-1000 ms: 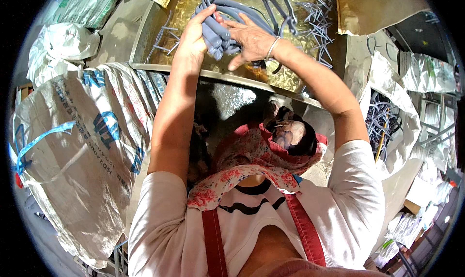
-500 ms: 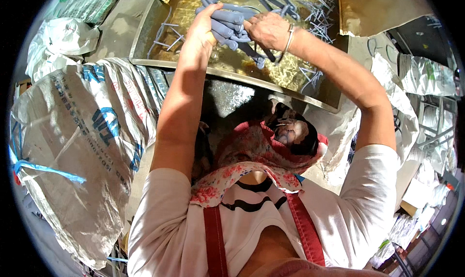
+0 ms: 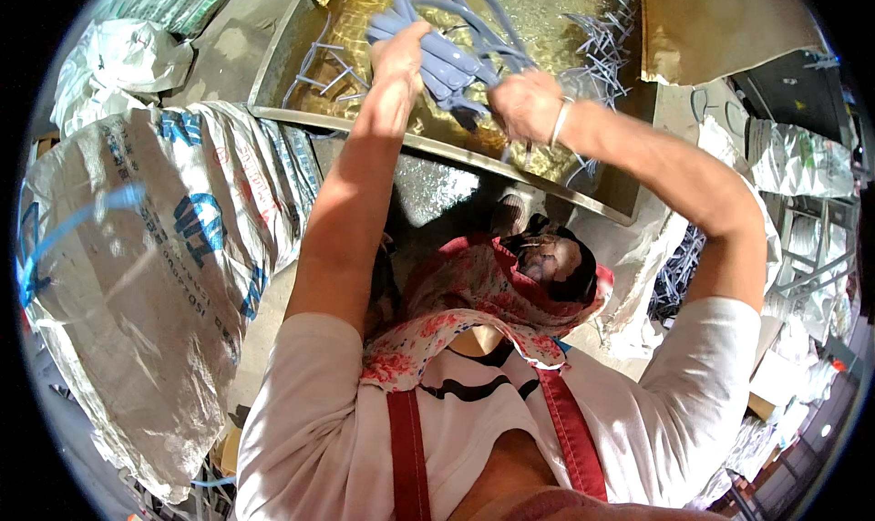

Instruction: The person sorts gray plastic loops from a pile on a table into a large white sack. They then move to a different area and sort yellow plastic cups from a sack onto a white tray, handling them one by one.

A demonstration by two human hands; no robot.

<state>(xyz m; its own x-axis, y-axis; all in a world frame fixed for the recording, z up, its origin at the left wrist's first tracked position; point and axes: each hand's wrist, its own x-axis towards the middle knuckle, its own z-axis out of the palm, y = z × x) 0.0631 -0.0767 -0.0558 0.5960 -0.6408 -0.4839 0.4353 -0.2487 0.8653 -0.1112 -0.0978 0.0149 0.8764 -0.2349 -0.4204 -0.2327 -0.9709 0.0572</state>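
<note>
Shallow metal tray point(image 3: 305, 118), wet & glinting: grey-blue tube bundle point(image 3: 445, 63) over it, nr the near edge. L hand point(image 3: 398, 54) wrapped tight round bundle; R hand point(image 3: 529, 106) half-curled beside it, blurred, can't tell if gripping. Best, prob: L firm, R smooth, bundle low.

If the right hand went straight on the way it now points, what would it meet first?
Probably the grey-blue tubes held in the left hand, just ahead of the right hand; blur and unclear depth hide whether they touch.
</note>
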